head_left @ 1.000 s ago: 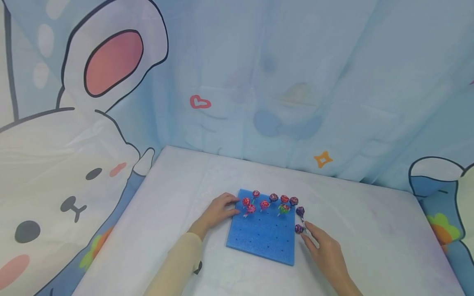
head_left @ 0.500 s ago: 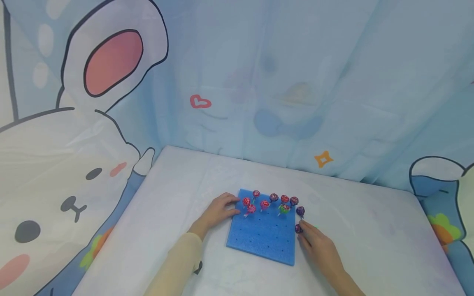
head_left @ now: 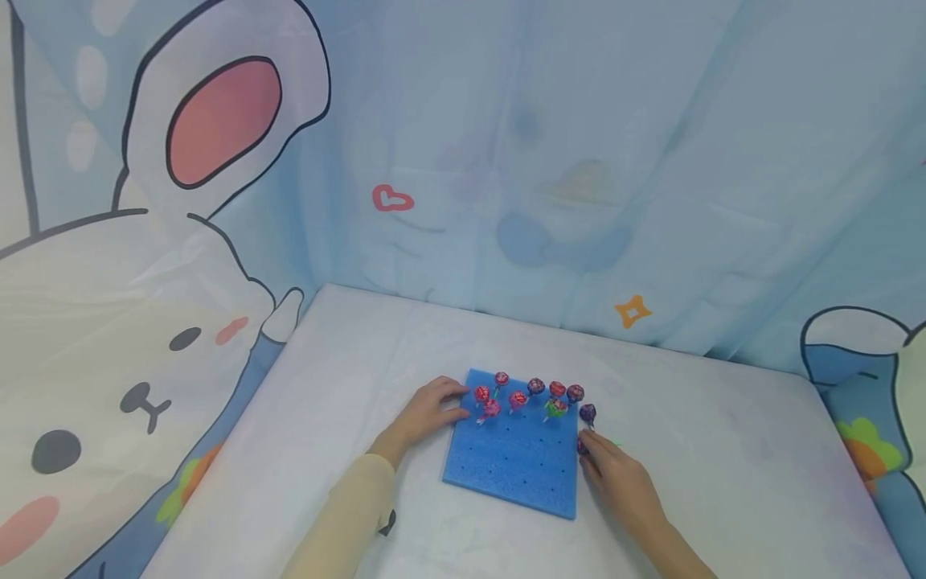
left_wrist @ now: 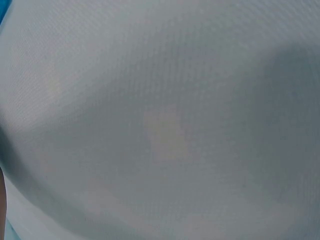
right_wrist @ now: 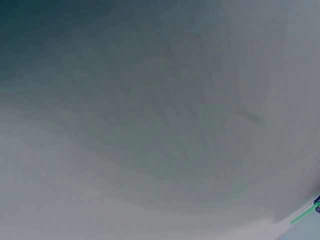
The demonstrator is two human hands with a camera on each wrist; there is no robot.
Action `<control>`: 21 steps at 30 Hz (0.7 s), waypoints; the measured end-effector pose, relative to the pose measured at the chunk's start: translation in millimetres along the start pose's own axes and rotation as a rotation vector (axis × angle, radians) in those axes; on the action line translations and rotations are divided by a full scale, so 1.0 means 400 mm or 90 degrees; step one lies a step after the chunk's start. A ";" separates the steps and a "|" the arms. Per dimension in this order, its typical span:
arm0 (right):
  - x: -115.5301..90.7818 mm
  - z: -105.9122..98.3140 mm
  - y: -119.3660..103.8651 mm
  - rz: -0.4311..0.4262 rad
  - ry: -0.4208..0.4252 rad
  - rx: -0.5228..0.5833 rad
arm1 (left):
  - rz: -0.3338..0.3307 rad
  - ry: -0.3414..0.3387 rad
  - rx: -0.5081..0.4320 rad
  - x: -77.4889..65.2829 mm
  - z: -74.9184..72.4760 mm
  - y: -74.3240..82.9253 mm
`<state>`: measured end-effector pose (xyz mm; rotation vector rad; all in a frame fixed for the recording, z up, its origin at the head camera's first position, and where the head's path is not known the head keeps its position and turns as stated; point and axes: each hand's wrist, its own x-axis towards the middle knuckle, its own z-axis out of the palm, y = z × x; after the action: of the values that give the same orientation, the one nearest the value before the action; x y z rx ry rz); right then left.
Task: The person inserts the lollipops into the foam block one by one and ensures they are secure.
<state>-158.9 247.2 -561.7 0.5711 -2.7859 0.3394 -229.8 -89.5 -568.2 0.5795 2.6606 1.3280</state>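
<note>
A blue foam board (head_left: pixel 499 458) with small holes lies on the table. Several wrapped lollipops, among them a pink one (head_left: pixel 491 408) and a green-red one (head_left: pixel 556 408), stand in its far part. My left hand (head_left: pixel 427 412) rests at the board's left edge, with thumb and fingertips touching it. Just off the right edge, my right hand (head_left: pixel 625 481) pinches a dark purple lollipop (head_left: pixel 582 447), mostly hidden by the fingers. Its green stick (right_wrist: pixel 302 215) shows at the corner of the right wrist view. Another purple lollipop (head_left: pixel 587 413) lies just beyond that hand.
A white cloth covers the table (head_left: pixel 405 531). Behind it hangs a light blue curtain (head_left: pixel 463 121) with cartoon prints. The left wrist view shows mostly blurred cloth, with a sliver of the blue board (left_wrist: pixel 4 9) at its top left corner.
My right hand has moved slightly up and left, and its fingers have closed over the lower purple lollipop. The left hand, the board and the standing lollipops stay as they were.
</note>
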 end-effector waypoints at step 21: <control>0.013 -0.015 -0.017 0.018 -0.001 -0.044 | -0.018 -0.010 0.018 -0.005 -0.004 0.012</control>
<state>-159.2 241.1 -553.3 0.5169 -2.7977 0.2485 -227.1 -89.0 -563.5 0.5513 2.6691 1.2740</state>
